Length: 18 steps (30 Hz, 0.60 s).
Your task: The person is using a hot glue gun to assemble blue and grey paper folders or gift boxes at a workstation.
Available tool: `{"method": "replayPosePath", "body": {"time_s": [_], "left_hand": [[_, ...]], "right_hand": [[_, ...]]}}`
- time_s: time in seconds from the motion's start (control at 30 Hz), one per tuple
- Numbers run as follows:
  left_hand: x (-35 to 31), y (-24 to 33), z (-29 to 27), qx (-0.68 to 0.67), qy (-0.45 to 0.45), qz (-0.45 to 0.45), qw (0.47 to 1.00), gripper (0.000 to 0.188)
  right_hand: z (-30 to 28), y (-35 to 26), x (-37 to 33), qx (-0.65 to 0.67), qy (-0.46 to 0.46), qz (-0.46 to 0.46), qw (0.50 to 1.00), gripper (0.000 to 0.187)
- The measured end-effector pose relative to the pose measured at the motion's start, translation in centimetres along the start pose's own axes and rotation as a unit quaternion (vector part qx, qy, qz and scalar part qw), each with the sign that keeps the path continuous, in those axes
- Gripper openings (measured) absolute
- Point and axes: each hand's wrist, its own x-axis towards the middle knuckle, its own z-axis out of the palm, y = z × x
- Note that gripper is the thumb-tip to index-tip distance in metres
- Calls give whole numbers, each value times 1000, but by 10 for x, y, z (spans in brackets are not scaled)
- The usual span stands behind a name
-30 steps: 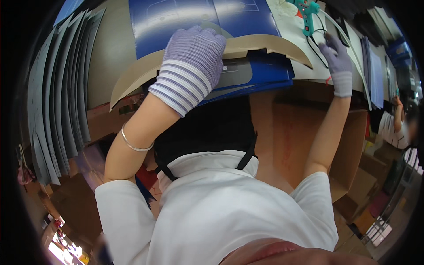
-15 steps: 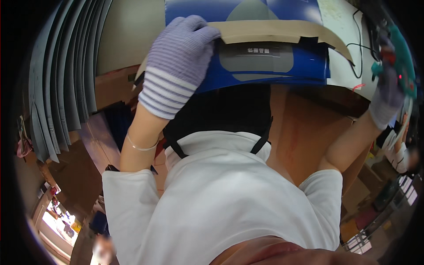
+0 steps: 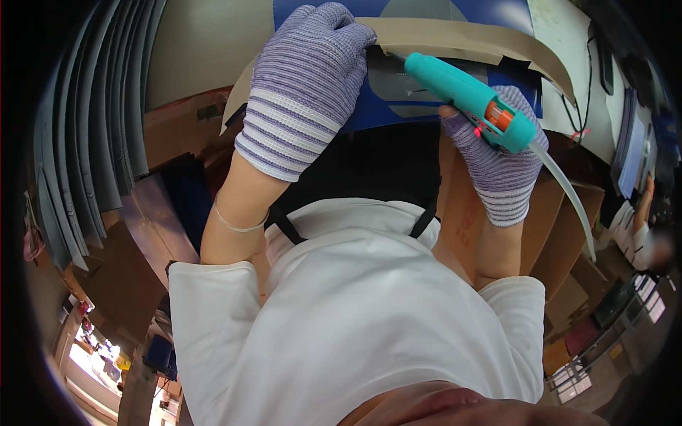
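My left hand point(image 3: 309, 78), in a purple-and-white striped knit glove, pinches a long beige cardboard strip point(image 3: 462, 39) by its edge. The strip bends across a blue printed sheet point(image 3: 383, 117) with grey shapes. In my right hand point(image 3: 508, 170), gloved alike, is a teal glue gun point(image 3: 455, 85), its nozzle pointing left at the strip's lower edge near my left fingertips. A pale glue stick point(image 3: 572, 192) trails out of the gun's back end, and an orange part shows through an opening in its body.
Several grey panels point(image 3: 96, 106) stand in a row at the left. The pale tabletop point(image 3: 206, 57) lies beyond, with a dark cable point(image 3: 588, 85) on its right side. An open cardboard box point(image 3: 547, 227) is below the table at right. Another person's arm point(image 3: 643, 206) shows at the far right.
My right hand has brought the glue gun in from the far right to the strip. My left hand keeps its pinch, and hand and strip appear slightly higher in view.
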Motion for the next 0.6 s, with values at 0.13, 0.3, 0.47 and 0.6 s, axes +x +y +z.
{"method": "replayPosePath", "body": {"time_s": [0.13,0.3,0.47,0.6], "left_hand": [[4,-1,5,-7,6,2,1000,20],[11,18,-12,-68,20,-39,997,22],[1,0,-6,-7,6,7,1000,21],[3,2,-7,-27,4,-8,1000,22]], "right_hand": [[-17,1,-8,-73,36,64,995,33],[-18,11,-4,1,76,-27,997,31],[2,-8,-9,-49,23,5,999,31],[-17,13,-15,-118,43,23,992,27]]}}
